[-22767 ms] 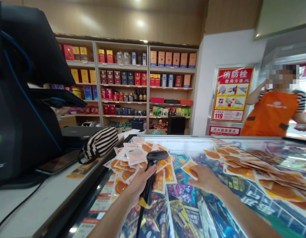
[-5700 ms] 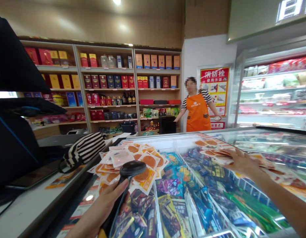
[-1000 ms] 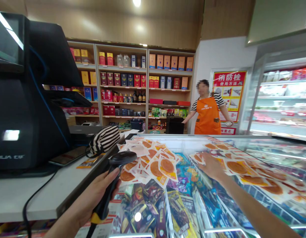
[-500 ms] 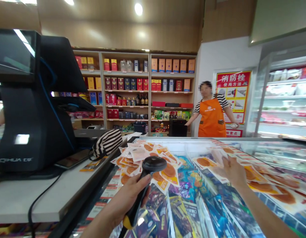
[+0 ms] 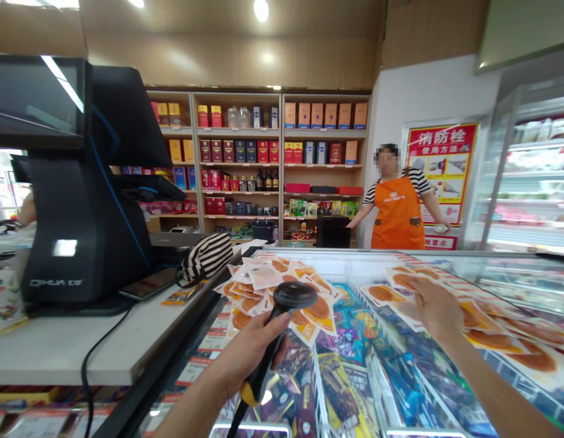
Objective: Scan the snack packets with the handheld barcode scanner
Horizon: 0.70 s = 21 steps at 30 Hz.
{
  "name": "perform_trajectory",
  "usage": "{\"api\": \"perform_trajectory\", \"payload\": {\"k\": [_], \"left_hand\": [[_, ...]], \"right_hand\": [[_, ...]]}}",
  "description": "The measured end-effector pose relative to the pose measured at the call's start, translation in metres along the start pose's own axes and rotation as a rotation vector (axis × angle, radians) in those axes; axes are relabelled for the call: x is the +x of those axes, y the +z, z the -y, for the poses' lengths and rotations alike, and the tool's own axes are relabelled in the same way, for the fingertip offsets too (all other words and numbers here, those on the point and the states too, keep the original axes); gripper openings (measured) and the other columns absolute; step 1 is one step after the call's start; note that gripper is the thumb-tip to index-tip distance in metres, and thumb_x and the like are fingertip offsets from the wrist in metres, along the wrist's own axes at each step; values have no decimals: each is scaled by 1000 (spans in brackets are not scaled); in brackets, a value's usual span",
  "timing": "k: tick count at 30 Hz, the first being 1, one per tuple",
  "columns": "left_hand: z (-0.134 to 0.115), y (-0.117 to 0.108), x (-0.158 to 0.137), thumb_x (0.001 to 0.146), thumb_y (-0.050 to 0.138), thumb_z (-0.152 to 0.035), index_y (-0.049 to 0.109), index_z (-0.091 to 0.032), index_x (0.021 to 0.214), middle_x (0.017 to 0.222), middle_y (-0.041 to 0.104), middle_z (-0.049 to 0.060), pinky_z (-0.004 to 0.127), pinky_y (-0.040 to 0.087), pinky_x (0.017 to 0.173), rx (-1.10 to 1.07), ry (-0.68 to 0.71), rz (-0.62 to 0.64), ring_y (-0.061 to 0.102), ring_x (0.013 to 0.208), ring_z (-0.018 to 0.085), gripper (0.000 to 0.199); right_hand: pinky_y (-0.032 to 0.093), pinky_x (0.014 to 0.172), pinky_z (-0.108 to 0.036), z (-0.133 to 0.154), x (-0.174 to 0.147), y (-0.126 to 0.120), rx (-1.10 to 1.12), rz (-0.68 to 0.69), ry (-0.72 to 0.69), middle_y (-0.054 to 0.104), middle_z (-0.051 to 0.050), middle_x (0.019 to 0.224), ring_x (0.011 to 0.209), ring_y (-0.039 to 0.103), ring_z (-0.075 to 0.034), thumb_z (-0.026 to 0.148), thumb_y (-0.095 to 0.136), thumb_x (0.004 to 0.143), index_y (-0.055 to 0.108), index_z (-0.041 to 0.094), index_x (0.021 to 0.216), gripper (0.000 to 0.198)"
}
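Note:
My left hand [image 5: 258,350] is wrapped around the handle of a black and yellow barcode scanner [image 5: 294,296], its head raised over a heap of flat packets [image 5: 249,286]. These packets are white and yellow with a round brown-orange food showing. On the right, my right hand [image 5: 439,310] has its fingers bent together at the edge of one such flat packet [image 5: 403,280]; the fingertips are partly hidden. More packets [image 5: 532,353] lie spread beside and under that hand. All of them rest on the glass lid of a chest freezer [image 5: 355,258].
Bagged frozen goods [image 5: 345,389] show through the glass. At left stand a counter [image 5: 112,350], a till [image 5: 99,207] and a striped pouch [image 5: 211,255]. Beyond the freezer is a person in an orange apron [image 5: 398,213], with stocked shelves [image 5: 238,164] behind.
The packet at my right hand, blurred and lifted before, now lies flatter among the others, the hand lower over it. My left hand still holds the scanner. The view has shifted slightly left.

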<state>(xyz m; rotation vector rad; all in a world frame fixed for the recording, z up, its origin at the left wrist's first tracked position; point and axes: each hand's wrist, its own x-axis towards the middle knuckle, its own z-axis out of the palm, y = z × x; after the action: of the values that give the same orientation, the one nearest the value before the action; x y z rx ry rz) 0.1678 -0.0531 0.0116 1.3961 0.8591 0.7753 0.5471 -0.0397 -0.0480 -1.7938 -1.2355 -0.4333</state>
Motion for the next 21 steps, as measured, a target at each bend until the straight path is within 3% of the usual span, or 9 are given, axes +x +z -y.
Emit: {"api": "perform_trajectory", "payload": {"k": [2, 3, 6, 9, 12, 14, 21], "left_hand": [[0, 0, -1, 70, 43, -47, 39, -16, 64, 48, 46, -5, 17, 27, 42, 11, 25, -6, 38, 38, 4, 31], [0, 0, -2, 70, 43, -47, 40, -16, 64, 47, 46, -5, 17, 27, 42, 12, 32, -10, 37, 38, 4, 32], [1, -1, -3, 70, 44, -47, 40, -16, 66, 48, 45, -5, 18, 27, 40, -9, 32, -25, 37, 38, 4, 31], [-1, -2, -4, 68, 45, -47, 40, -17, 67, 50, 46, -5, 18, 27, 40, -38, 21, -49, 39, 39, 5, 30], [-3, -5, -3, 68, 46, -46, 39, -17, 67, 50, 46, -5, 18, 27, 41, -49, 13, -32, 39, 38, 4, 30], [-2, -6, -1, 68, 45, -46, 39, -17, 65, 49, 46, -5, 18, 28, 41, -41, 5, 8, 39, 38, 4, 30], [3, -1, 6, 69, 45, -46, 40, -16, 65, 51, 47, -4, 17, 25, 40, -88, 13, 42, 40, 38, 4, 30]], "right_hand": [[37, 70, -37, -9, -5, 6, -243, 238, -18, 62, -7, 85, 82, 54, -24, 32, 41, 69, 60, 21, 88, 29], [38, 65, -37, -10, -6, 8, -357, 288, -4, 62, -9, 80, 75, 55, -24, 34, 37, 72, 59, 20, 89, 31], [37, 55, -33, 3, -5, 11, -423, 126, 142, 61, -11, 72, 64, 55, -23, 34, 25, 77, 53, 16, 100, 40], [36, 53, -29, 29, -3, 17, -134, -13, 196, 59, -9, 67, 61, 53, -21, 39, 27, 75, 53, 13, 95, 42], [37, 51, -26, 51, -9, 32, 299, 97, 164, 58, -4, 62, 59, 51, -18, 44, 31, 72, 55, 15, 83, 39], [38, 51, -25, 59, -15, 42, 469, 147, 167, 58, -2, 59, 59, 51, -17, 44, 33, 71, 55, 16, 81, 37], [38, 52, -24, 52, -22, 52, 603, 184, 194, 58, -1, 61, 58, 50, -15, 43, 40, 68, 55, 16, 83, 35]]}}
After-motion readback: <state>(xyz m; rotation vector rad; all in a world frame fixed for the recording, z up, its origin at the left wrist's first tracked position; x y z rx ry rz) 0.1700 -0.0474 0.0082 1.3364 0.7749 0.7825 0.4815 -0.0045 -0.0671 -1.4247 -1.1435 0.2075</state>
